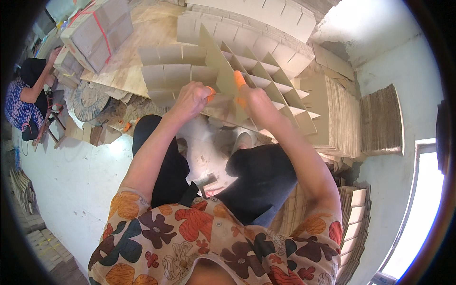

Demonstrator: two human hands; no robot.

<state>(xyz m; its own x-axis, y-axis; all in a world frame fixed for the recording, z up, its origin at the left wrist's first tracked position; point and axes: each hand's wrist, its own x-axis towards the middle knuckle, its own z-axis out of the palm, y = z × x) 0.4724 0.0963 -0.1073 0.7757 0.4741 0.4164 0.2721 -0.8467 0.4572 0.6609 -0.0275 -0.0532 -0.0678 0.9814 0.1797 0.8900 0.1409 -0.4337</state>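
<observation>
In front of me stands a cardboard divider grid [278, 90], its slotted strips crossing into open cells on the right. A tall cardboard panel [217, 59] rises at the grid's left side. Several slotted cardboard strips [159, 76] reach out to the left of that panel. My left hand [190, 100] is closed at the nearest of these strips, an orange cover on one digit. On the panel's right, my right hand [256, 103] grips the divider, with orange-covered fingers against the cardboard. Its other fingertips are partly hidden.
Stacked slotted cardboard strips [247, 29] lie behind the grid, with upright cardboard stacks [343, 116] to its right. A taped carton [97, 33] sits on the wooden board [142, 23] at far left. Another person [29, 97] sits at left. A round stool [89, 100] stands between us.
</observation>
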